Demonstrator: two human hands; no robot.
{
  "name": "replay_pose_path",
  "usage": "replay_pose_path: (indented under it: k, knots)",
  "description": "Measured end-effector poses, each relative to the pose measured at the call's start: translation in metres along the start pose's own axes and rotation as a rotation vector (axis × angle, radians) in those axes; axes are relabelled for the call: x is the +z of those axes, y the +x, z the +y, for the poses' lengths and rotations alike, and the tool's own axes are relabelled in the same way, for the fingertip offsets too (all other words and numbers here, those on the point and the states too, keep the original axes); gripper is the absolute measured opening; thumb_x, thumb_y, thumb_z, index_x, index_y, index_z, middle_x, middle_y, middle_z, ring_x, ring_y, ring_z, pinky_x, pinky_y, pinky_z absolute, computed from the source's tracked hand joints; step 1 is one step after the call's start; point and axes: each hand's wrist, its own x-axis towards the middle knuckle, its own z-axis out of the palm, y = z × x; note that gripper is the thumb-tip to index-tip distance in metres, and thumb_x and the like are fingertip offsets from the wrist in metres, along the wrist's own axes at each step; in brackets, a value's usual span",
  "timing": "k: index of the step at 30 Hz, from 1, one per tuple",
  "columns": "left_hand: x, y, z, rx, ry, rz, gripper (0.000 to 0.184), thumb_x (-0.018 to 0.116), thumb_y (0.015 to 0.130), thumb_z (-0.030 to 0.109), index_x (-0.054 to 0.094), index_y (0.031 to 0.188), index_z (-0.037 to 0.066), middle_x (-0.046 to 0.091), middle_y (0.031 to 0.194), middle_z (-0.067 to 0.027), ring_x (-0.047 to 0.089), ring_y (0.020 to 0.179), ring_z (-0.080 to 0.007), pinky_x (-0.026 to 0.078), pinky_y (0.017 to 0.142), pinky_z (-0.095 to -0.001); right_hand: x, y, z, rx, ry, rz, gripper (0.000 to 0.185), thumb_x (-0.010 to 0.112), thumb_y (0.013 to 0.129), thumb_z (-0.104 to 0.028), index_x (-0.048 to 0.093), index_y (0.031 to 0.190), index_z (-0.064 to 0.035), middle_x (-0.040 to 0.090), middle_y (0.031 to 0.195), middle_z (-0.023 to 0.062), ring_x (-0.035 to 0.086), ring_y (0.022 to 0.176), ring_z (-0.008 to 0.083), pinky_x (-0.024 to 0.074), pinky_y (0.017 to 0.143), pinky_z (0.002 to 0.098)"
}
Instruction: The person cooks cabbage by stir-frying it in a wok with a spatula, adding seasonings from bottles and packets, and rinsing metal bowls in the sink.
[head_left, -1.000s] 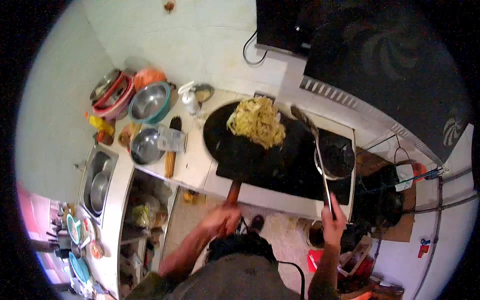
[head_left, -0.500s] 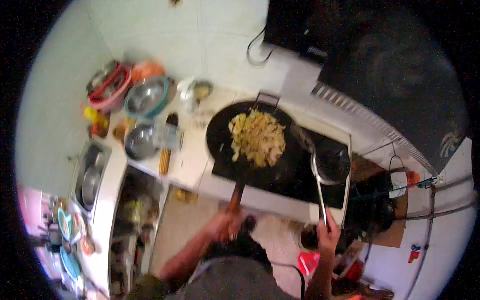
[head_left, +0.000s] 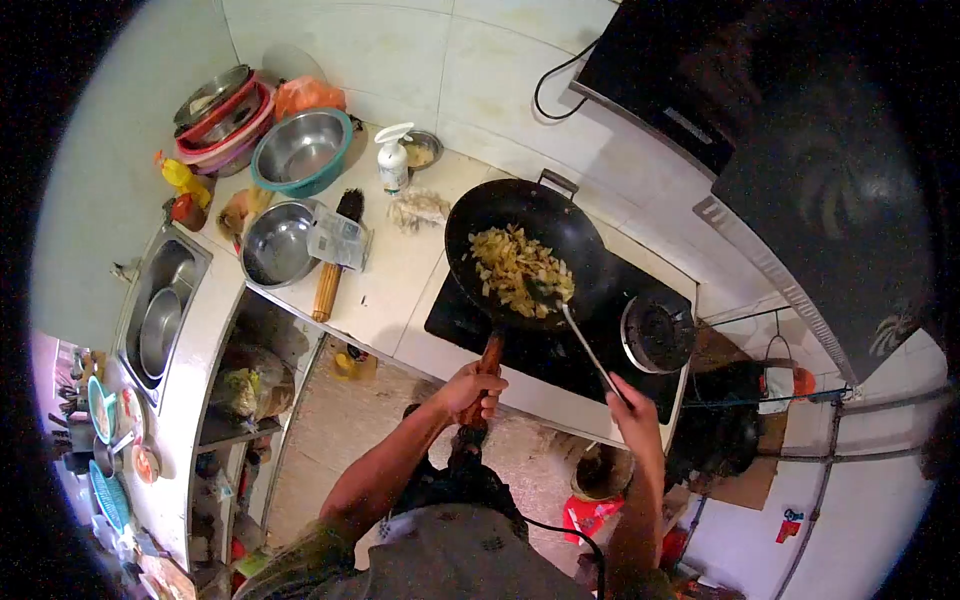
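Observation:
In the head view my left hand (head_left: 472, 393) is wrapped around the brown wooden handle of a black wok (head_left: 580, 240). The wok sits on the black cooktop (head_left: 465, 318) and holds chopped, pale yellow-brown food (head_left: 508, 262) in small pieces. My right hand (head_left: 637, 412) grips the dark end of a long metal spatula (head_left: 592, 350). Its head dips into the right side of the food and is partly hidden there, so its exact shape is hard to make out.
Right of the wok is a round dark burner (head_left: 658, 333). On the left counter are a white spray bottle (head_left: 393, 160), a steel bowl (head_left: 280, 243), a teal-rimmed basin (head_left: 300, 150) and a plastic packet (head_left: 338, 238). A sink (head_left: 165, 305) lies farther left; a range hood (head_left: 820, 200) hangs upper right.
The spatula has come down and left from beside the wok into the food, with my right hand shifting slightly left and up. The food now lies closer together. My left hand still holds the wok handle.

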Motion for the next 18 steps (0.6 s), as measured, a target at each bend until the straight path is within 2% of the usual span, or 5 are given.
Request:
replay_pose_path:
  k: [2, 6, 9, 12, 18]
  knots:
    - [-0.003, 0.002, -0.001, -0.006, -0.009, -0.003, 0.020, 0.060, 0.081, 0.005, 0.041, 0.084, 0.008, 0.044, 0.064, -0.0026, 0.044, 0.047, -0.0127, 0.041, 0.041, -0.0314, 0.021, 0.038, 0.014, -0.181, -0.050, 0.023, 0.039, 0.062, 0.088, -0.019, 0.058, 0.124, -0.0065, 0.050, 0.064, -0.0055, 0.042, 0.058, 0.0046, 0.0338, 0.053, 0.0218]
    - [-0.016, 0.008, -0.005, -0.007, 0.017, -0.022, 0.021, 0.061, 0.080, 0.006, 0.041, 0.083, 0.009, 0.045, 0.064, -0.0029, 0.045, 0.046, -0.0129, 0.042, 0.041, -0.0312, 0.045, 0.102, -0.008, -0.013, 0.117, 0.065, 0.039, 0.063, 0.087, -0.022, 0.059, 0.123, -0.0085, 0.053, 0.066, -0.0013, 0.046, 0.059, 0.0093, 0.0385, 0.055, 0.0251]
    - [-0.025, 0.018, -0.007, 0.013, 0.053, -0.048, 0.021, 0.061, 0.080, 0.006, 0.041, 0.082, 0.009, 0.044, 0.062, -0.0022, 0.046, 0.046, -0.0129, 0.042, 0.041, -0.0310, 0.066, 0.133, -0.005, -0.380, -0.258, 0.322, 0.038, 0.063, 0.087, -0.025, 0.059, 0.122, -0.0099, 0.064, 0.077, 0.0077, 0.057, 0.067, 0.0167, 0.0455, 0.063, 0.0309]
    - [-0.031, 0.022, -0.007, 0.027, 0.040, -0.102, 0.023, 0.065, 0.080, 0.011, 0.043, 0.084, 0.011, 0.046, 0.064, -0.0007, 0.047, 0.047, -0.0115, 0.044, 0.043, -0.0296, 0.087, 0.122, -0.023, -0.385, -0.437, 0.344, 0.040, 0.058, 0.088, -0.034, 0.059, 0.123, -0.0156, 0.065, 0.091, 0.0208, 0.062, 0.074, 0.0387, 0.0498, 0.067, 0.0426]
    - [-0.045, 0.038, -0.018, -0.004, 0.060, -0.131, 0.027, 0.067, 0.083, 0.021, 0.045, 0.093, 0.009, 0.052, 0.070, -0.0023, 0.053, 0.051, -0.0142, 0.046, 0.046, -0.0310, 0.005, 0.038, -0.074, -0.551, -0.768, 0.169, 0.039, 0.063, 0.083, -0.027, 0.060, 0.122, -0.0222, 0.067, 0.093, 0.0164, 0.064, 0.079, 0.0369, 0.0508, 0.067, 0.0442]
